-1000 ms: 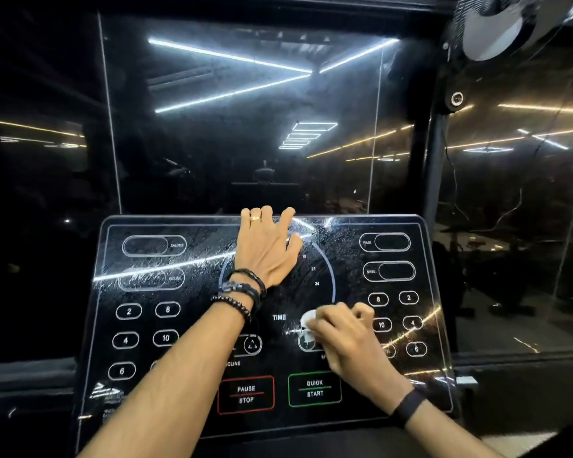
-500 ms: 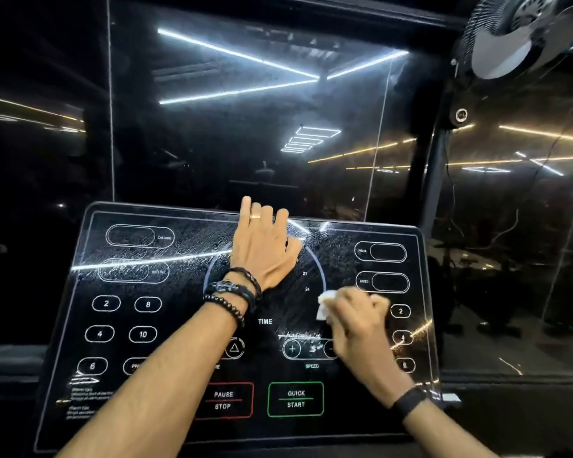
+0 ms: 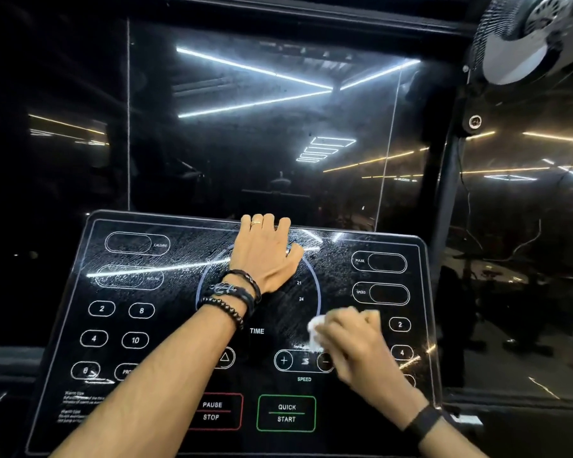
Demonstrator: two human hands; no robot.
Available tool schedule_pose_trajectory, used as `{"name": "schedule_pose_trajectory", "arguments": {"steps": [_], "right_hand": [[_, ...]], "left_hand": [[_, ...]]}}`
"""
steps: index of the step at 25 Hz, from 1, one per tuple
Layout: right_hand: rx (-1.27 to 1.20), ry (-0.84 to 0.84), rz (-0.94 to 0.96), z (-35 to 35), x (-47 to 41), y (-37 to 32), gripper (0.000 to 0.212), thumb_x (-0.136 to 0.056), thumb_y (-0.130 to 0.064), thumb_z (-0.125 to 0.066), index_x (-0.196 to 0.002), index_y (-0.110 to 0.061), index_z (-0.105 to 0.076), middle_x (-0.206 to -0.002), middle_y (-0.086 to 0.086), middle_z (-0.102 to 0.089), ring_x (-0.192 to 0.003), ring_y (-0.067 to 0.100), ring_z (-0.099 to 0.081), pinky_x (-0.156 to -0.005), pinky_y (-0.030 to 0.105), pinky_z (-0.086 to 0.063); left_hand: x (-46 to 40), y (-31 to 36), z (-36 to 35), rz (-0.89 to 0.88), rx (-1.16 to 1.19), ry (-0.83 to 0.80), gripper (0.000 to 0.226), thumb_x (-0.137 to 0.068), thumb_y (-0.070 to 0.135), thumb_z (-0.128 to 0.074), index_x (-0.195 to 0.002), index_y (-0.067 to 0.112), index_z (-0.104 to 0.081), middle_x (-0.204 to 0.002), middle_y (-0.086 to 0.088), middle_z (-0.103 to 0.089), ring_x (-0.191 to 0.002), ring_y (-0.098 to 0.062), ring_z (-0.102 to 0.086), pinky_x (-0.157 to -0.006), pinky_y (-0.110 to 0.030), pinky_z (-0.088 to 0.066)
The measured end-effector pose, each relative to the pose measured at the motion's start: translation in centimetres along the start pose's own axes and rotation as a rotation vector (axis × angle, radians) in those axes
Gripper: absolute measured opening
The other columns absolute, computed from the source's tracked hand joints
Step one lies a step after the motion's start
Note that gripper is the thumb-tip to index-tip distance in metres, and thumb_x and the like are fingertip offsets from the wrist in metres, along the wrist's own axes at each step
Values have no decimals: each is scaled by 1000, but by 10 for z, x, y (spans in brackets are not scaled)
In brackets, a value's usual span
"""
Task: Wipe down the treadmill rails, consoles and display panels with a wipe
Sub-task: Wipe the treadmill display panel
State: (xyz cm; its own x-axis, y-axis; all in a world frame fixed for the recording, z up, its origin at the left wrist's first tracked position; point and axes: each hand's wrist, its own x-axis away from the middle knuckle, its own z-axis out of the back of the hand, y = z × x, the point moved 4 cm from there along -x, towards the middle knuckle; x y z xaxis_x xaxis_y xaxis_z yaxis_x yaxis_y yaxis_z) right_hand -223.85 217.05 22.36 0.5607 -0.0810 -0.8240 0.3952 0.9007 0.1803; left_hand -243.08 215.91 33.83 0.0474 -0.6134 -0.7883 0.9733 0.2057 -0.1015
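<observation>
Two hands are seen on a glossy black treadmill console (image 3: 186,325) that fills the lower half of the frame, tilted up toward the camera. Its flat surface is printed with white oval outlines, numbered keys, a central arc dial, a red PAUSE STOP box (image 3: 215,411) and a green QUICK START box (image 3: 286,413). Fine smeary streaks are caught by the light across its upper part. Behind it, dark reflective glass (image 3: 262,127) is filled with mirrored white and amber ceiling strips, and a fan (image 3: 523,38) with a wire grille is mounted at the upper right of the frame.

The left hand (image 3: 265,256) is laid flat at the top centre of the console, fingers extended over its upper edge, a ring on one finger and beaded and cord bracelets (image 3: 232,295) at the wrist. The right hand (image 3: 351,345), motion-blurred, is curled around a small white wipe (image 3: 315,328), which is pressed against the console right of centre, just above the SPEED plus and minus keys (image 3: 303,360). A dark band (image 3: 422,421) is worn on that wrist.
</observation>
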Motion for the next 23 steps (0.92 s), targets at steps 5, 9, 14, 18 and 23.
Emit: {"name": "schedule_pose_trajectory", "arguments": {"steps": [5,9,14,18,23], "right_hand": [[-26,-22,-38,-12,0,-19,30,-78,9,-73,-96,-14,-66,-97,-2,-58,-81,18,-54,-74,33,-30],[-51,119,-179,6,-12,8,25,-84,0,-76,-97,-19,-66,-95,-7,-57,-80,6,-47,-77,29,-26],[-6,-48,3,-11,2,-29,27,-83,4,-72,-99,-17,-64,-96,-4,-55,-78,15,-50,-73,33,-29],[-33,122,-282,6,-18,5,20,-93,-4,-65,-105,-20,-64,-96,-7,-57,-81,14,-53,-75,34,-28],[36,-48,-7,-10,-21,-23,21,-88,-1,-66,-98,-19,-65,-95,-4,-57,-80,19,-55,-74,36,-28]], "left_hand": [[1,0,2,-7,-2,-10,63,-83,49,-11,-114,16,-54,-99,-8,-57,-93,-29,-47,-96,-46,-34],[1,0,4,2,-1,-18,66,-82,49,-9,-119,15,-53,-103,-8,-57,-96,-29,-48,-100,-47,-33],[4,2,3,1,-5,-16,64,-83,47,-11,-117,13,-52,-102,-10,-57,-96,-31,-49,-101,-49,-34],[3,1,2,6,-19,-8,61,-84,47,-13,-115,13,-52,-102,-11,-56,-95,-31,-48,-100,-49,-34],[3,1,0,0,-16,-16,62,-84,45,-13,-118,12,-53,-102,-12,-56,-96,-32,-48,-100,-50,-34]]}}
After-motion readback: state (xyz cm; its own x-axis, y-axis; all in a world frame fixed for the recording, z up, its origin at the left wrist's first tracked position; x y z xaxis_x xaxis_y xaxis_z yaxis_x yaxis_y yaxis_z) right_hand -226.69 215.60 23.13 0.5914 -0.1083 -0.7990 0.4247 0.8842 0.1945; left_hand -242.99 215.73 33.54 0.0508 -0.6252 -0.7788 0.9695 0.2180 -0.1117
